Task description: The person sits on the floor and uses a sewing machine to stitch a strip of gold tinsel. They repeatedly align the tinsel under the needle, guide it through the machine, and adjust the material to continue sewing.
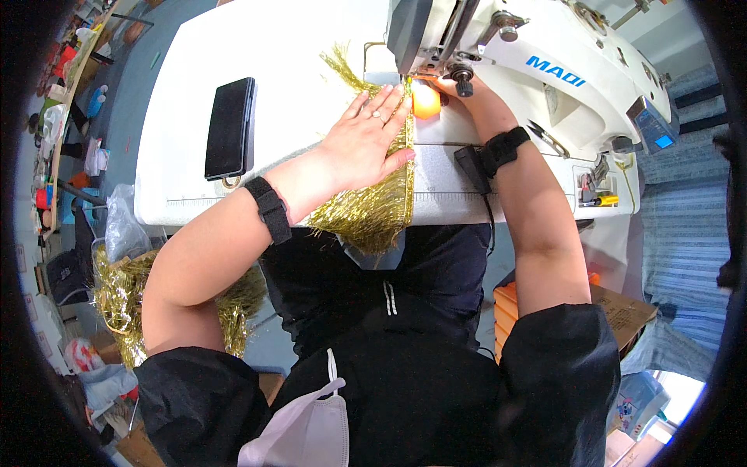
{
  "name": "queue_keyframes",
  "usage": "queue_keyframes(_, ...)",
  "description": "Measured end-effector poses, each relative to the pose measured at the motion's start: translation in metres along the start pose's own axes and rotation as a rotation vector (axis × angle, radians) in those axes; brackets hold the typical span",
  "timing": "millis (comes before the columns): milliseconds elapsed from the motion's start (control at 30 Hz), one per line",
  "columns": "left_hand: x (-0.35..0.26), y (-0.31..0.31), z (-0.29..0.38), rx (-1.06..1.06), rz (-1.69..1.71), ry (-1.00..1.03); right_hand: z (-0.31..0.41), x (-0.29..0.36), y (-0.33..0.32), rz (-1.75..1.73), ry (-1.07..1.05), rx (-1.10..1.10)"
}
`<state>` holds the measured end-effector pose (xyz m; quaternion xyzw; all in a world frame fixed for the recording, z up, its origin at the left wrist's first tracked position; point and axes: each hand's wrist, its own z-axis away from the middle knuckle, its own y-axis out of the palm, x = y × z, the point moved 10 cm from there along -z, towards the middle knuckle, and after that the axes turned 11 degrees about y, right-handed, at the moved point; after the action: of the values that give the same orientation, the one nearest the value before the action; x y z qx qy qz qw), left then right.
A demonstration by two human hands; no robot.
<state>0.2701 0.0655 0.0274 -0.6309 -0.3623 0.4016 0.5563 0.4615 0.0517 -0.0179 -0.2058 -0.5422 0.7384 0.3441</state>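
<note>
My left hand (pixel 370 137) lies flat, fingers spread, on a strip of gold tinsel fringe (pixel 373 204), pressing it against the white table of a Maqi sewing machine (pixel 519 52). The fringe's bound edge runs up under the machine head, and its strands hang over the table's front edge. My right hand (pixel 461 87) is beside the needle area, partly behind the machine head; its fingertips are mostly hidden, so its hold cannot be told. An orange glowing piece (pixel 426 103) sits between the hands, just right of the bound edge.
A black phone (pixel 229 128) lies on the table at left. Thread snips (pixel 548 139) rest right of my right forearm. A yellow-handled tool (pixel 606 201) lies in a recess at the right. More gold tinsel (pixel 125 292) hangs at lower left. A cardboard box (pixel 621 315) stands at lower right.
</note>
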Motion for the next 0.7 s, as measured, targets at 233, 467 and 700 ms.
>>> queue_keyframes(233,0.001,0.0,0.0,0.006,-0.003,-0.002,0.005,-0.007,-0.002,-0.009,0.005,0.016)
queue_keyframes(467,0.0,-0.001,0.0,-0.007,-0.015,0.001,0.09,-0.026,-0.053,-0.187,0.026,-0.386)
queue_keyframes(700,0.001,-0.003,0.001,-0.029,0.01,-0.012,0.235,0.038,-0.05,-0.519,-0.175,-0.674)
